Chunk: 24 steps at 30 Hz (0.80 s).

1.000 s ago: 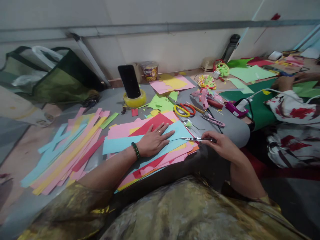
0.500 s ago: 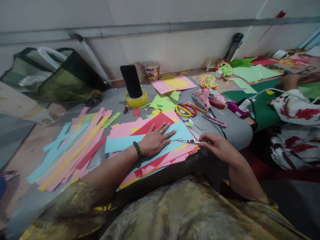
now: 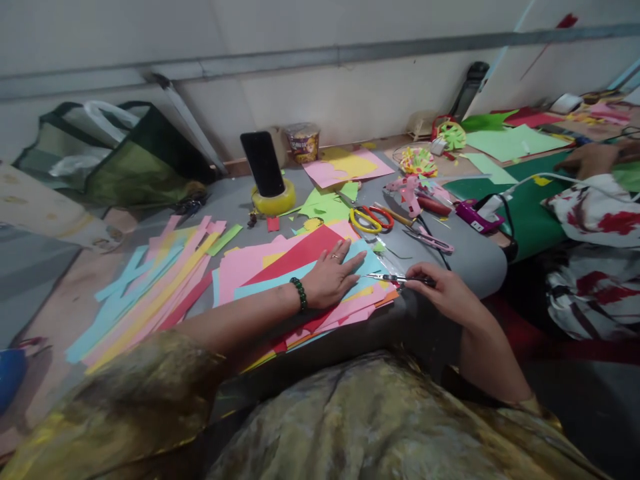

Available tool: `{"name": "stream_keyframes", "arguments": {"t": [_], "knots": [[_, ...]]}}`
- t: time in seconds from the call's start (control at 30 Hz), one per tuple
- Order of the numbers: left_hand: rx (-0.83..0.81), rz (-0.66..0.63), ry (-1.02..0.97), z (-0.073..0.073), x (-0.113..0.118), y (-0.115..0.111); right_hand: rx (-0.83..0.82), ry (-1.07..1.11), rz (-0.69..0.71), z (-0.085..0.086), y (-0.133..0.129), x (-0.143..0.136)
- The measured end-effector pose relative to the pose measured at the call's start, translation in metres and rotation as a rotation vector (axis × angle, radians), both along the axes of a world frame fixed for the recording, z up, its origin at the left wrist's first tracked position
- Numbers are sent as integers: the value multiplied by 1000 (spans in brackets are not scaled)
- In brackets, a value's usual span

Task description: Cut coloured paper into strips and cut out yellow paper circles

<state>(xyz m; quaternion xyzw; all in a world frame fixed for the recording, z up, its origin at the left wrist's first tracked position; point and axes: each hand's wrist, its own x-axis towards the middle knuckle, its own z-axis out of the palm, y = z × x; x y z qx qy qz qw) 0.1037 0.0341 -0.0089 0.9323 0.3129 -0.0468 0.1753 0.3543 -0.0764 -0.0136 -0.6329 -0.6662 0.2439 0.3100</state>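
Blue paper [image 3: 371, 265] is lying atop mixed coloured sheets [image 3: 239, 265] at the near edge of the grey surface [image 3: 470, 257]. The left hand [image 3: 330, 279] is pressing down flat, fingers spread, gripping nothing; the right hand [image 3: 443, 292] is grasping a slim metal tool [image 3: 393, 278]. Its tip is pointing towards those fingers, so a slip could be nicking them; loose layers could be sliding, skewing the paper.

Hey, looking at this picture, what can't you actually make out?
- Head view: part of the blue paper, hidden by the left hand.
- Head view: most of the grip of the slim metal tool, covered by the right hand; its exact type is too small to tell.
- Head view: the rest of the blue object, cut off by the left edge.
- Head view: small print on the printed cup, too small and blurred.
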Motion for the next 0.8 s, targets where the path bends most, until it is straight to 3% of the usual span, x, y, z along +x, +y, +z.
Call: {"name": "stream_keyframes", "arguments": {"t": [0.17, 0.27, 0.8], "knots": [[12, -146, 27, 3, -37, 7, -8, -14, 1, -1, 1, 1], [2, -168, 67, 2, -52, 8, 3, -30, 23, 1, 2, -3], [22, -154, 26, -7, -52, 5, 18, -25, 142, 3, 2, -13]]}}
